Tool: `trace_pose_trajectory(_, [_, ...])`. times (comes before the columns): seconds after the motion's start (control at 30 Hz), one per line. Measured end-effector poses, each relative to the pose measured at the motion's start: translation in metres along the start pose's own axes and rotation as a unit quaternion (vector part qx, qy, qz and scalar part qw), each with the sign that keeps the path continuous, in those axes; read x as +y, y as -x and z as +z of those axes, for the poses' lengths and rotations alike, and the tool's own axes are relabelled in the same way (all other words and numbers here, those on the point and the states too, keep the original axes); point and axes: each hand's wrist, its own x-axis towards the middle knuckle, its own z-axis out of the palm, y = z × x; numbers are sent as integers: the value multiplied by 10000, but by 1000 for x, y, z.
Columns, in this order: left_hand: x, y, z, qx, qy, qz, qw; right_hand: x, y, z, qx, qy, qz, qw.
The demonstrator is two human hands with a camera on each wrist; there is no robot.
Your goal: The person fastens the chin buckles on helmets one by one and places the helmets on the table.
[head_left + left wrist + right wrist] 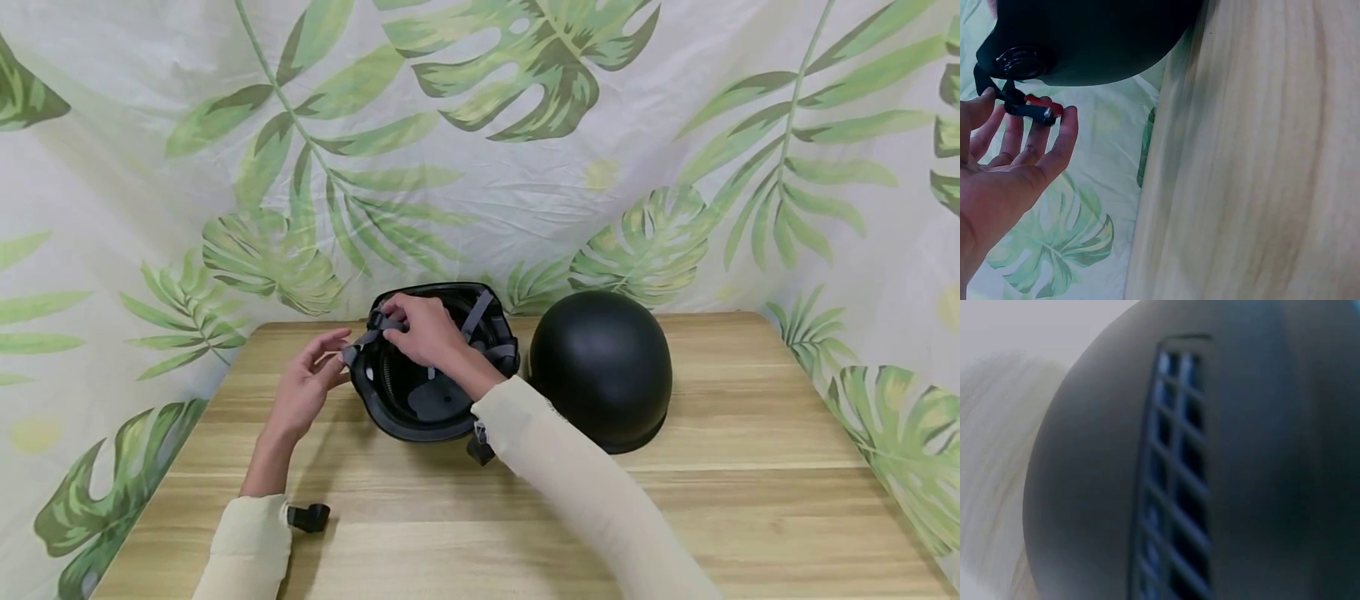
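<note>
At the left, a pale sleeve (243,542) is seen, with a black camera (309,517) fixed at its cuff. Beyond it, the left hand (307,379) is raised beside the helmet's left rim. A grey strap (366,340) is held there between its thumb and fingers; in the left wrist view, the fingers are bent and slightly spread, and a small red piece (1044,103) is shown near the fingertips.

The helmet (435,429) is set toward the far edge of the table (405,533), left of the middle, with its padded hollow turned up. Over its left rim, the right hand (431,333) is reached in, and a dark buckle (377,320) on the strap is pinched by its fingers and thumb.

Just to the right, a second helmet (600,367) is placed with its smooth black dome up. In the right wrist view, a slotted strip (1172,469) on a curved dark surface is shown; which helmet it belongs to cannot be told. Behind everything, a leaf-printed cloth (517,217) is hung.
</note>
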Motion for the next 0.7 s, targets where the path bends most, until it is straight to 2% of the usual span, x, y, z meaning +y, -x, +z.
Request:
trace_pose_trajectory(0.13, [7, 1, -2, 142, 350, 173, 9991, 4, 8, -11, 78, -535, -191, 9984])
trace_pose_trajectory(0.3, [20, 3, -3, 464, 599, 309, 9966, 13, 23, -32, 156, -1494, -330, 9881])
trace_pose_trajectory(0.4, [28, 3, -1, 662, 686, 281, 9951, 19, 33, -43, 165, -2154, -317, 9759])
trace_pose_trajectory(0.53, [39, 3, 3, 768, 878, 322, 9926, 29, 46, -53, 187, -3081, -339, 9506])
trace_pose_trajectory(0.63, [47, 0, 8, 776, 923, 453, 9917, 38, 55, -57, 188, -3589, -292, 9327])
trace_pose_trajectory(0.7, [51, -2, 12, 782, 932, 536, 9911, 44, 60, -59, 215, -3791, -218, 9249])
